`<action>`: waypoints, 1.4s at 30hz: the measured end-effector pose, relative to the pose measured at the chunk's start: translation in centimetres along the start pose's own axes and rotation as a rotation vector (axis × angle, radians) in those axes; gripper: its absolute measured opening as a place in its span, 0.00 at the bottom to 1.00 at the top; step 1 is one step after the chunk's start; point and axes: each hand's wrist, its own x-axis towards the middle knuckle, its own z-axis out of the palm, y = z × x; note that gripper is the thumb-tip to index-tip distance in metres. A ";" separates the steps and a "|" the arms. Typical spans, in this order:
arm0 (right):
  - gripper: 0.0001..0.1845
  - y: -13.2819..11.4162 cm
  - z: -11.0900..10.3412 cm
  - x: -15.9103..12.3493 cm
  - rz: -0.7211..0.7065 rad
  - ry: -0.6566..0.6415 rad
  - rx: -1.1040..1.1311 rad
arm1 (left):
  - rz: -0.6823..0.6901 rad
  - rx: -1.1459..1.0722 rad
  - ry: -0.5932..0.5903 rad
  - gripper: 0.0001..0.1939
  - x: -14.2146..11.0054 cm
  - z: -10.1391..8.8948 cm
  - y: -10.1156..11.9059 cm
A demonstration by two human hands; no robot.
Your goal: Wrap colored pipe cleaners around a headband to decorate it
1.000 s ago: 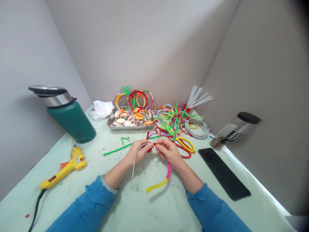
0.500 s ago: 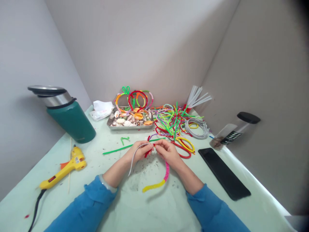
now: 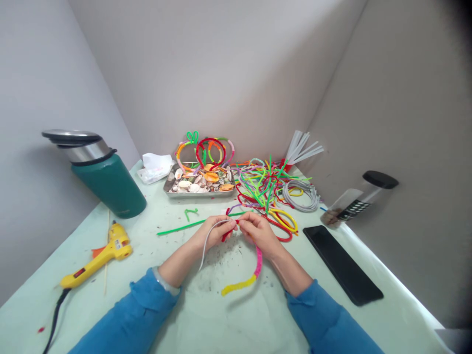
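My left hand (image 3: 217, 233) is closed, pinching a red pipe cleaner (image 3: 226, 236) together with a thin pale cord (image 3: 205, 247) whose free end curves down toward my wrist. Close beside it, my right hand (image 3: 257, 232) is also closed, its fingertips on the red stretch near the left fingertips. From below my right hand hangs a wrapped pink and yellow length (image 3: 239, 285), curving to the left. It looks like part of the same piece, though the join is hidden by my fingers. A straight green pipe cleaner (image 3: 180, 229) lies just behind my left hand.
A metal tray of seashells (image 3: 199, 194) with coloured rings stands at the back. Right of it spreads a pile of pipe cleaners (image 3: 271, 184) with a grey coil (image 3: 301, 195). A glue gun (image 3: 96, 260) and green bottle (image 3: 108, 182) are left; a black phone (image 3: 341, 265) lies right.
The hanging pink and yellow end has swung slightly to the right. My fingertips have shifted a little on the red part, and both hands keep their pinch.
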 end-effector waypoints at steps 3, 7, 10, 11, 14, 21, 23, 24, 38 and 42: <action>0.08 0.3 0.0 0.1 -0.037 0.029 -0.048 | -0.023 -0.036 0.001 0.16 -0.1 0.2 0.3; 0.07 0.6 0.1 0.1 -0.050 0.035 -0.066 | -0.051 -0.112 -0.010 0.18 -0.3 0.3 0.7; 0.07 0.5 0.1 0.1 -0.055 0.023 -0.051 | -0.067 -0.157 -0.024 0.18 -0.5 0.3 0.9; 0.07 0.5 0.1 0.1 -0.056 0.021 -0.042 | -0.068 -0.153 -0.030 0.18 -0.5 0.3 0.9; 0.07 0.3 -0.1 0.1 -0.023 0.006 -0.001 | -0.026 -0.052 -0.033 0.18 -0.4 -0.1 0.6; 0.08 0.0 -0.8 0.3 0.075 -0.035 0.181 | 0.220 0.094 0.126 0.16 1.0 -2.0 -0.9; 0.09 0.1 -0.8 0.3 0.095 -0.051 0.174 | 0.239 0.137 0.180 0.17 1.0 -2.4 -0.6; 0.09 0.1 -0.8 0.3 0.101 -0.057 0.161 | 0.236 0.170 0.198 0.18 1.0 -2.5 -0.4; 0.06 0.3 0.1 0.2 0.111 -0.010 -0.031 | 0.377 0.970 0.159 0.09 0.0 -1.5 -0.3; 0.06 0.4 0.0 0.2 0.111 -0.008 -0.052 | 0.406 1.182 0.215 0.08 -0.1 -1.1 -0.7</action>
